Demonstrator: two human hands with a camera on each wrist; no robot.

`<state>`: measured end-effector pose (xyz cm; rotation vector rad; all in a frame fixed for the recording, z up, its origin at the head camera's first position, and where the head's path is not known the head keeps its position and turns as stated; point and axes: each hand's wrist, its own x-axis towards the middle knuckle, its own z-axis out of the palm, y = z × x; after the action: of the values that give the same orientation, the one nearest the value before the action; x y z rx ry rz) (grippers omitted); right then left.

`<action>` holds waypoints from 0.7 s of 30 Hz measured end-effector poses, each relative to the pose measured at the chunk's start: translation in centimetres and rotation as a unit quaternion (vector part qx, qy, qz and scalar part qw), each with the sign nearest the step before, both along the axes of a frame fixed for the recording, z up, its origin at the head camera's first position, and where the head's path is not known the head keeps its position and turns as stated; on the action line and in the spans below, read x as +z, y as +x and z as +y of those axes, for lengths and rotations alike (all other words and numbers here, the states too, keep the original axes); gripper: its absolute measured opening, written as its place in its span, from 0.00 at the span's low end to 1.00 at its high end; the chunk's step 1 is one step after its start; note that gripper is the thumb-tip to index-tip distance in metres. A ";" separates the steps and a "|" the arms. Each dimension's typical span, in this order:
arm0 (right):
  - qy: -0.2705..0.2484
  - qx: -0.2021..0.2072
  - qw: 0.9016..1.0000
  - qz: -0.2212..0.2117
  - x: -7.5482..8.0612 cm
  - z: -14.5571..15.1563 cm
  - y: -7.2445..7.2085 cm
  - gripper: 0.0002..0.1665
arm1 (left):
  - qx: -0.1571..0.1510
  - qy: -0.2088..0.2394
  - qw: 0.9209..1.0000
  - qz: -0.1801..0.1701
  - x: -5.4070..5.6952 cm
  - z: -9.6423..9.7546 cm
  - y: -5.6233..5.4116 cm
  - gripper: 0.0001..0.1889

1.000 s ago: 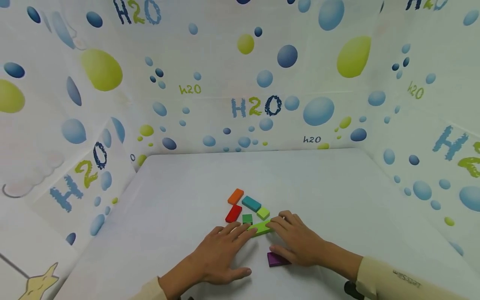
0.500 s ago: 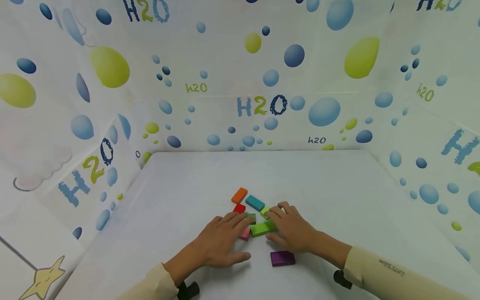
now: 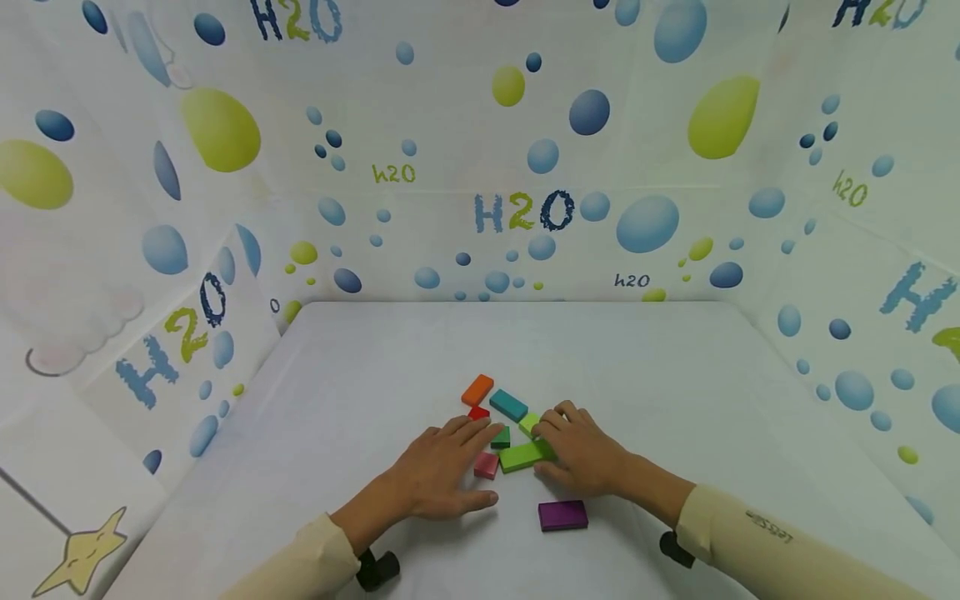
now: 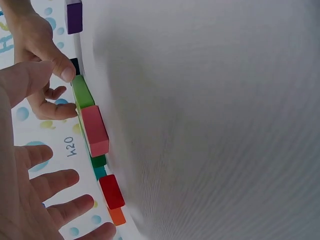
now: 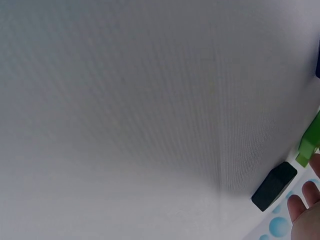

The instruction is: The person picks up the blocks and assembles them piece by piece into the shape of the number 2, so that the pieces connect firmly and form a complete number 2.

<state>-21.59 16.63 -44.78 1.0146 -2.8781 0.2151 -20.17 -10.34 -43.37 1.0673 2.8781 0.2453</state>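
My left hand (image 3: 431, 475) hovers with fingers spread and straight, partly covering a red block (image 3: 478, 412). A pink block (image 3: 486, 466) lies beside that hand. My right hand (image 3: 585, 454) pinches the right end of a long light green block (image 3: 520, 457) between thumb and fingers. The left end of this block meets the pink one. Behind it sit a dark green block (image 3: 500, 437) and a small lime block (image 3: 528, 424). In the right wrist view, a dark block (image 5: 274, 186) lies near the right fingers; the right hand hides it in the head view.
A teal block (image 3: 508, 405) and an orange block (image 3: 477, 390) lie at the far side of the group. Nearer the person is a purple block (image 3: 563, 516). The white table (image 3: 360, 367) is walled by printed cloth (image 3: 435, 100).
My right hand has shifted forward off the purple block, its thumb coming up to the light green block. My left hand has moved slightly forward, uncovering the pink block and covering part of the red one.
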 end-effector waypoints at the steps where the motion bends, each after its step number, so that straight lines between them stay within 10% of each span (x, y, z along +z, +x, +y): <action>1: 0.001 -0.001 1.000 -0.002 0.1 0.0 0.0 0.25 | 0.002 -0.001 1.000 -0.001 0.1 0.0 -0.1 0.47; 21: 0.008 -0.008 1.000 -0.006 -0.3 0.4 -0.1 0.19 | 0.006 0.013 1.000 -0.013 -0.1 -0.1 0.2 0.46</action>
<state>-21.65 17.07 -45.12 0.9958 -2.9023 0.1994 -20.01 -10.49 -43.47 1.0430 2.8665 0.2965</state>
